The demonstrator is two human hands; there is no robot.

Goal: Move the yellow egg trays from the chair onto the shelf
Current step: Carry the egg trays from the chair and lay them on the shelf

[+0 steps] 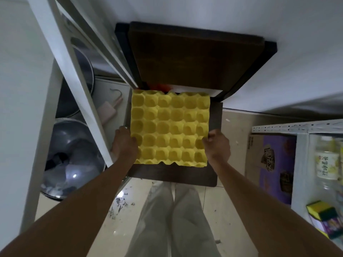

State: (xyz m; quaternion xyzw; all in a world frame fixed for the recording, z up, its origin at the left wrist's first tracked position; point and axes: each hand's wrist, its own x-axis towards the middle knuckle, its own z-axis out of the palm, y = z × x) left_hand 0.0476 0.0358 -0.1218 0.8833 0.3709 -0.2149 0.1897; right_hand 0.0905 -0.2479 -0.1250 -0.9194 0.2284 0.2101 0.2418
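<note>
Head view, looking steeply down. Yellow egg tray [169, 128], cups facing up, sits over the dark wooden chair seat [215, 115]; whether it rests on the seat or is lifted just clear cannot be told. Whether it is a single tray or a stack cannot be told from above.

Left hand [124, 143] grips the tray's left edge toward its near corner, fingers curled under or around the rim, thumb side on top. Right hand [216, 143] grips the right edge at about the same depth, fingers [210, 137] bunched and pinching the rim. Both forearms reach in from the near corners of the view.

Chair back [196, 58], dark brown, stands at the far side against a white wall. A strip of white and orange shows just beyond the tray's far edge; what it is cannot be told.

Left: white metal shelf frame [74, 80] runs diagonally, just beside the chair. Behind it, two glass pot lids [72, 154], one near and one farther, and a pale pink handled item [108, 110] on a lower level.

Right: second white shelf rail [297, 127] with a plastic bottle [326, 164], a yellow-and-green sponge [319, 210], and a purple cardboard box [274, 160] standing beside it on the floor.

Near: person's light trousers [172, 219] over pale tiled floor [233, 130], dark specks scattered on the tiles.
</note>
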